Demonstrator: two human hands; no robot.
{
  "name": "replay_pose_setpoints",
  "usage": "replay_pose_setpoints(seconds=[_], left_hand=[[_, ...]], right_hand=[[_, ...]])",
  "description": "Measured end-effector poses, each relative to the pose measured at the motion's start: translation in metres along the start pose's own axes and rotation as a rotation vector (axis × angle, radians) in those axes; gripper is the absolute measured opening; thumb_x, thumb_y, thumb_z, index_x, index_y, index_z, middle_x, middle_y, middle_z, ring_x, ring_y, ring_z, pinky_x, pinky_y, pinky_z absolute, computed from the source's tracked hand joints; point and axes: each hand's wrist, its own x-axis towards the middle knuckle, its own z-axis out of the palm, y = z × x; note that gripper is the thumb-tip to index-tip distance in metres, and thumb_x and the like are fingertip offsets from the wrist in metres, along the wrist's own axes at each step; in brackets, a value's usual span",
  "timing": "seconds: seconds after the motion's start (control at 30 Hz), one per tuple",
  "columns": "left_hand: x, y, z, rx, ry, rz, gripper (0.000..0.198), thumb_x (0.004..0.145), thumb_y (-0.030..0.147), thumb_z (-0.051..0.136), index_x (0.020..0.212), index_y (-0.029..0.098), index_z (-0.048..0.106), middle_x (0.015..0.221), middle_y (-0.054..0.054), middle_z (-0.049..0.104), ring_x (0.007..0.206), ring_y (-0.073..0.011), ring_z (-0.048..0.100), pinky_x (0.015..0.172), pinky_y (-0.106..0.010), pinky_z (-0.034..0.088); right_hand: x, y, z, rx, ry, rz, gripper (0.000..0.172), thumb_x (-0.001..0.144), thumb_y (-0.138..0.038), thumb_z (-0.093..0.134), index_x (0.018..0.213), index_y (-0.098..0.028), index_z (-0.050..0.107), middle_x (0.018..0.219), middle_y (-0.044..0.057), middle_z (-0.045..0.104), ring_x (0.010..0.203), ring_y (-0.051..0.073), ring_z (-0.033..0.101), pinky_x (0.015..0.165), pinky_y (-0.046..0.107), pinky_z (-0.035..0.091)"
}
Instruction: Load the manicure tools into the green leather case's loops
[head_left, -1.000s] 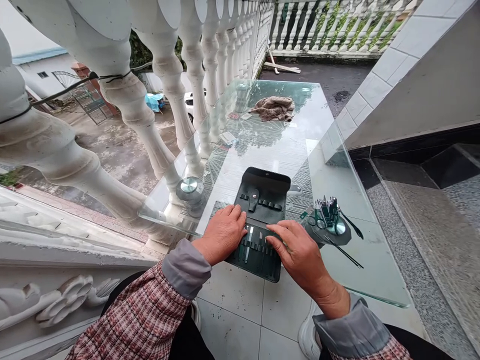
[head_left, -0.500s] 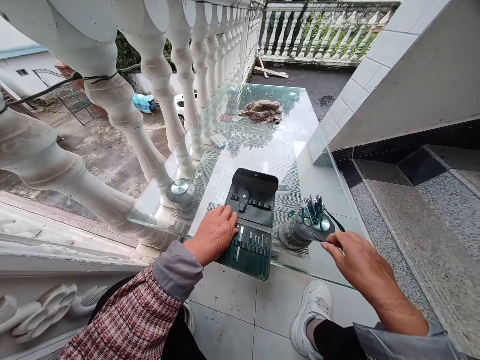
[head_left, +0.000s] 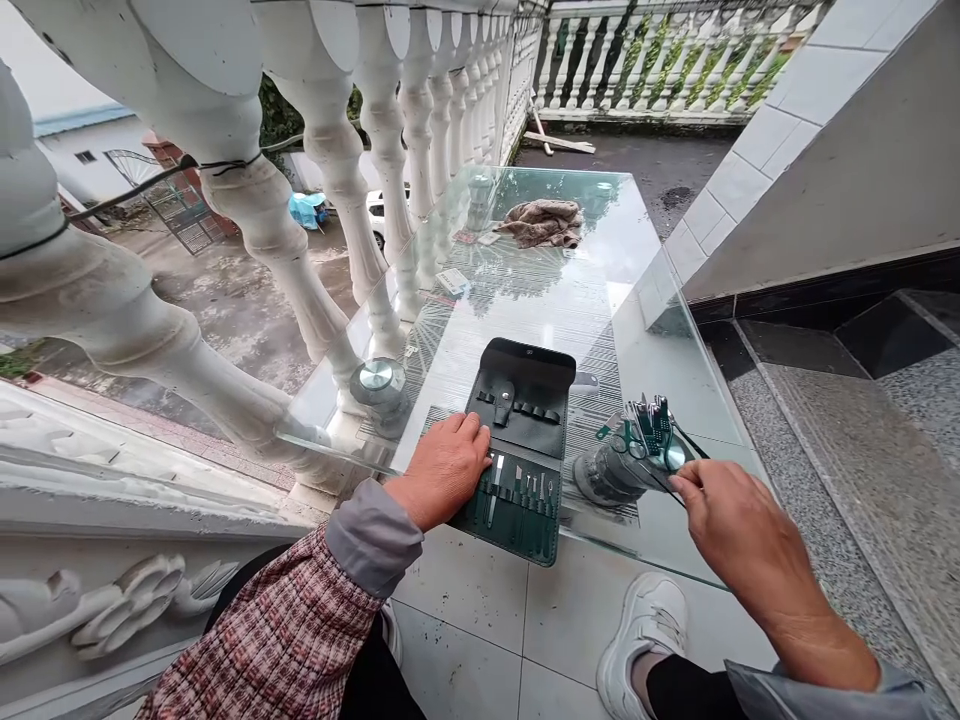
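A dark green and black manicure case (head_left: 523, 430) lies unfolded at the near edge of the glass table. Several slim metal tools (head_left: 525, 488) sit in the elastic loops of its lower half, while the upper loops hold nothing. My left hand (head_left: 448, 470) is closed over the case's left edge, its thumb hidden. To the right, a cluster of nail clippers and scissors (head_left: 643, 430) lies on the glass above a table leg. Close to that cluster, my right hand (head_left: 739, 530) pinches a thin dark tool (head_left: 671, 488); its exact kind is unclear.
The glass table (head_left: 559, 300) stretches away from me, with a crumpled brown cloth (head_left: 541, 222) at its far end and small cards (head_left: 454, 281) on the left. White balusters (head_left: 326, 170) line the left side. Stone steps (head_left: 847, 450) rise on the right.
My right hand has drawn slightly back from the cluster with the thin dark tool. My left hand stays on the case. The whole view has shifted a little.
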Motion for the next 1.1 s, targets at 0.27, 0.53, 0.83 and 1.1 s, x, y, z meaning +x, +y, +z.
replay_pose_setpoints(seconds=[0.27, 0.53, 0.83, 1.1], left_hand=[[0.0, 0.001, 0.0, 0.011, 0.009, -0.003, 0.025, 0.091, 0.03, 0.047, 0.107, 0.011, 0.053, 0.103, -0.01, 0.053, 0.093, -0.0244, 0.05, 0.076, -0.035, 0.044], [0.0, 0.002, 0.002, 0.006, 0.02, -0.006, 0.027, 0.09, 0.03, 0.05, 0.109, 0.011, 0.052, 0.106, -0.011, 0.053, 0.097, -0.0252, 0.049, 0.079, -0.035, 0.044], [-0.002, 0.002, 0.005, -0.024, 0.025, -0.009, 0.029, 0.091, 0.03, 0.047, 0.111, 0.009, 0.051, 0.107, -0.012, 0.053, 0.099, -0.0254, 0.05, 0.08, -0.036, 0.045], [-0.002, 0.002, 0.006, -0.034, 0.003, -0.016, 0.032, 0.092, 0.03, 0.045, 0.115, 0.009, 0.049, 0.112, -0.014, 0.052, 0.104, -0.0257, 0.048, 0.082, -0.036, 0.044]], right_hand=[[-0.005, -0.049, -0.007, 0.727, -0.059, 0.188, 0.039, 0.079, -0.046, 0.053, 0.11, -0.023, 0.053, 0.076, 0.001, 0.059, 0.058, 0.014, 0.053, 0.056, 0.029, 0.045], [-0.003, -0.112, 0.011, 1.141, -0.296, 0.184, 0.044, 0.075, -0.045, 0.061, 0.108, -0.019, 0.053, 0.069, -0.002, 0.057, 0.057, 0.013, 0.056, 0.049, 0.026, 0.049], [0.01, -0.138, 0.032, 1.199, -0.258, 0.255, 0.046, 0.069, -0.049, 0.066, 0.1, -0.019, 0.051, 0.071, 0.0, 0.064, 0.057, 0.014, 0.062, 0.053, 0.028, 0.054], [0.014, -0.14, 0.038, 1.015, -0.29, 0.21, 0.04, 0.072, -0.047, 0.061, 0.099, -0.018, 0.055, 0.058, -0.003, 0.06, 0.044, 0.01, 0.052, 0.041, 0.022, 0.045]])
